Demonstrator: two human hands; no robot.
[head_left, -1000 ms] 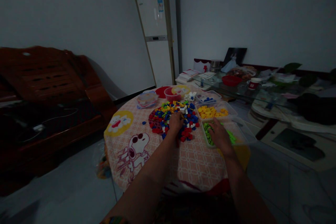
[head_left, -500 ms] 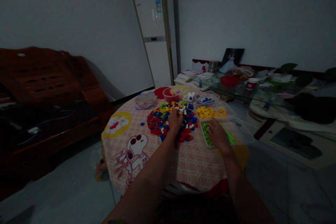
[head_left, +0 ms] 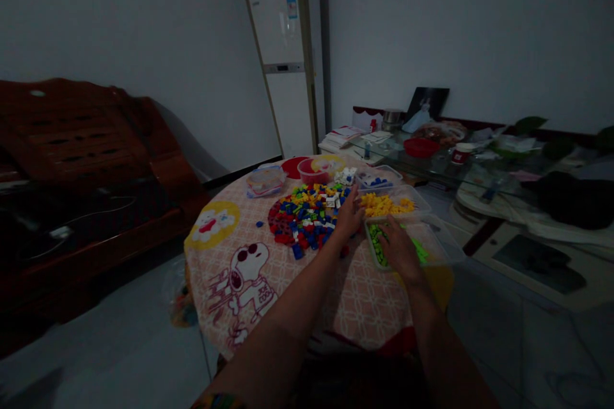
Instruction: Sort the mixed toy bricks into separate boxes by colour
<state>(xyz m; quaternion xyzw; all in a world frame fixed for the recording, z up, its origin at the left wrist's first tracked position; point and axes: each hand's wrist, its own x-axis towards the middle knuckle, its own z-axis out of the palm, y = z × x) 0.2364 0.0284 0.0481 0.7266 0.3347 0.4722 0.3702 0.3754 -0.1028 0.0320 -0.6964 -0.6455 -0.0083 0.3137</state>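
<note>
A mixed heap of small plastic building bricks (head_left: 307, 220) in red, blue, yellow, green and white lies on the round table. My left hand (head_left: 351, 216) is at the heap's right edge, beside the clear tray of yellow bricks (head_left: 384, 204). Its fingers stretch out and apart, and I see nothing held in them. My right hand (head_left: 400, 248) rests over the tray of green bricks (head_left: 377, 244), fingers spread and hiding part of the contents.
A patterned cloth covers the table (head_left: 374, 307). White bricks (head_left: 345, 175), a clear box with blue bricks (head_left: 377, 180), a pink tub (head_left: 311, 172) and a lidded container (head_left: 265, 181) stand toward the back. A cluttered glass-topped cabinet (head_left: 432, 169) is at right, a wooden bench (head_left: 86, 160) at left.
My left hand has moved right from the middle of the heap to beside the yellow bricks, and its closed fingers have opened out. My right hand has stayed over the green bricks.
</note>
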